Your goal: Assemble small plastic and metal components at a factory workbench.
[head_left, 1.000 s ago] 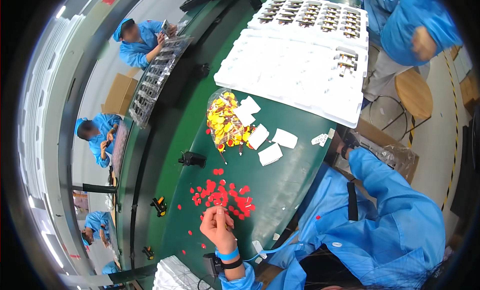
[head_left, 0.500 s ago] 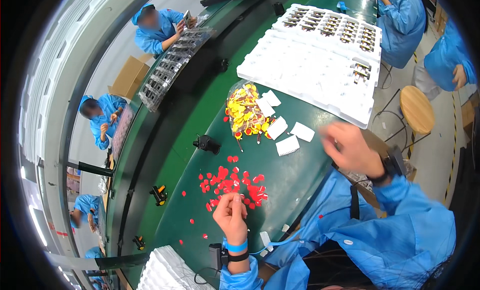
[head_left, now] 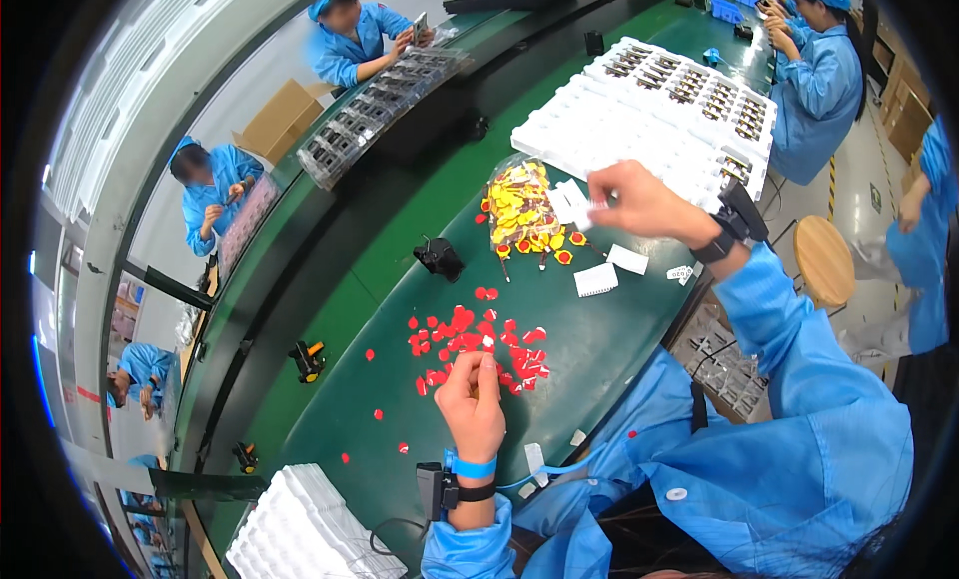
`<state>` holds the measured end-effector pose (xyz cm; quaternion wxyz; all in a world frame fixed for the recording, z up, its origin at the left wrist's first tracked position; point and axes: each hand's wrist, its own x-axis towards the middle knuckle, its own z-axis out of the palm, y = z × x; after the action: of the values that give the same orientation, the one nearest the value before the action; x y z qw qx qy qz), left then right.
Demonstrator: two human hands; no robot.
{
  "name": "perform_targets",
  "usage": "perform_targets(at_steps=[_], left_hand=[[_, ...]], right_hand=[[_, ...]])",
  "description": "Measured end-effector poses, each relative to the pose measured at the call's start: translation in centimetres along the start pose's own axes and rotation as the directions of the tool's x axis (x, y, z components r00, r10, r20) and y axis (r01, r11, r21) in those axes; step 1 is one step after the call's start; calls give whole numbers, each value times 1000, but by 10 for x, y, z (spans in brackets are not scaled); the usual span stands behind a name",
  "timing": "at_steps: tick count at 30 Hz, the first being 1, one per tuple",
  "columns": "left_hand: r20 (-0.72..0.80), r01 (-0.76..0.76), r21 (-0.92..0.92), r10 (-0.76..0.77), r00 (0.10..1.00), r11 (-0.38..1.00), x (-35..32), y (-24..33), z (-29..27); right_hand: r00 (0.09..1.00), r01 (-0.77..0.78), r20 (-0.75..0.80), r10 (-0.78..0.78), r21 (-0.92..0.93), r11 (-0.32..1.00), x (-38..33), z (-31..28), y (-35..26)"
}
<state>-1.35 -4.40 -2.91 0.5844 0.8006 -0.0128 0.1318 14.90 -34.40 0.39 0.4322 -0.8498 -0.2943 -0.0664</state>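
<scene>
My left hand (head_left: pixel 472 404), with a blue band at the wrist, is closed in a pinch beside the loose red round pieces (head_left: pixel 462 319) on the green tabletop. Whatever its fingertips hold is hidden. Further off to the right, my right hand (head_left: pixel 644 204) is raised with thumb and fingers pinched on a small white sheet (head_left: pixel 596 207), mostly covered by the fingers. Other white sheets (head_left: pixel 597 279) lie below it. Left of that hand is a clear bag (head_left: pixel 524 204) of yellow and red round pieces with dark leads, some spilling out at its near side.
A large white tray (head_left: pixel 609 129) with rows of small parts spans the far right. Stacked white trays (head_left: pixel 310 524) stand at the near left. A black device (head_left: pixel 438 257) sits at the table's left edge. A wooden stool (head_left: pixel 824 259) and co-workers are around.
My right hand has moved away from me and left to the white sheets, and one sheet has left the tabletop. My left hand stays pinched near the red pieces. The whole view has shifted slightly.
</scene>
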Motion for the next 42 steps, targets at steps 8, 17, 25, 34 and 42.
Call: perform_targets(at_steps=[8, 17, 25, 34, 42], left_hand=[[4, -77, 54, 77, 997, 996, 1, -8, 0], [31, -85, 56, 84, 996, 995, -2, -1, 3], [-23, -118, 68, 119, 993, 991, -1, -10, -1], [70, -170, 149, 161, 984, 974, -4, 11, 4], [13, -152, 125, 152, 988, 980, -3, -6, 4]], right_hand=[[987, 60, 155, 32, -556, 829, 60, 20, 43], [910, -133, 242, 336, -598, 791, 83, 23, 51], [982, 20, 169, 88, -549, 836, 45, 9, 46], [944, 212, 330, 10, -629, 748, -62, 20, -20], [995, 92, 87, -54, -523, 847, -52, 22, -14]])
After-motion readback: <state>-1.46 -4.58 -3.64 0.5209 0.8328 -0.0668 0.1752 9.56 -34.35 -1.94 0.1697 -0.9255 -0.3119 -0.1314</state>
